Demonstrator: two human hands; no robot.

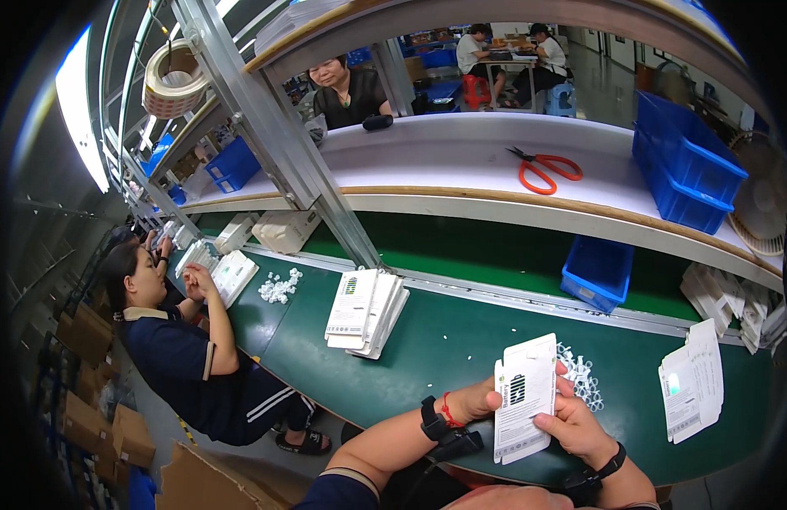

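Note:
I hold a flat white printed card sleeve upright over the green bench with both hands. My left hand grips its left edge, a dark band and a red cord on that wrist. My right hand holds its lower right side, thumb on the front face. Just behind the card lies a small heap of white plastic clips. A stack of the same white cards lies to the left, and another stack to the right.
A co-worker in dark blue sits at my left, handling white cards beside a pile of clips. Blue bins, orange scissors, a label roll and a fan stand on the shelves. Other people sit beyond.

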